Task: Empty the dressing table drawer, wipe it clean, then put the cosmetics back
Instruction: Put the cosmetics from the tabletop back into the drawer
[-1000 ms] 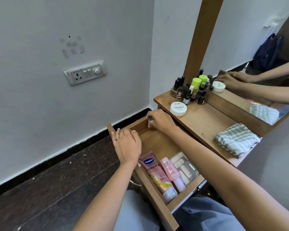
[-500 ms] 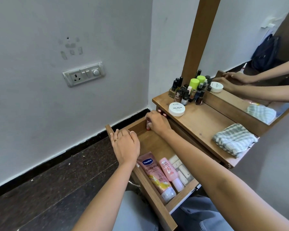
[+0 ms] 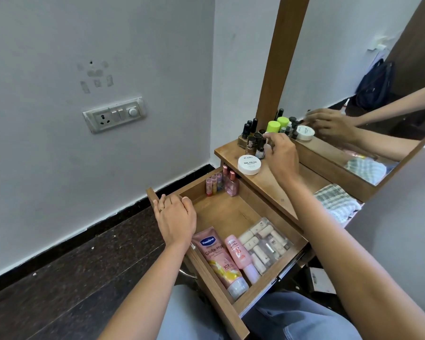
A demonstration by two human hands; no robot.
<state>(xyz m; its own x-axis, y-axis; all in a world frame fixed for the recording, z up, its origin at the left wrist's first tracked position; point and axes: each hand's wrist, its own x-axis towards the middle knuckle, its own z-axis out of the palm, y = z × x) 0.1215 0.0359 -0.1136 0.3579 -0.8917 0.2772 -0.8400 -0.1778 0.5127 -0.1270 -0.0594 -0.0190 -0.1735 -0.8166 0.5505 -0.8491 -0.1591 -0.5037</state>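
Left grip (image 3: 176, 217) is laid on the drawer front (image 3: 154, 193), fingers bent over its top edge, a ring worn on one finger. Right grip (image 3: 281, 155) is held at the far left corner of the desk (image 3: 264, 183), forearm extended, fingertips pinched on a small bottle (image 3: 260, 151).

View: single, head-worn, wide-angle.
Position: above the open drawer (image 3: 227, 212), at its near end.
Facing: forward and down, into the drawer.
Nearness: close; the drawer fills the centre of frame.
Margins: wall (image 3: 84, 168) left of the drawer, mirror (image 3: 353, 77) above and right of it.
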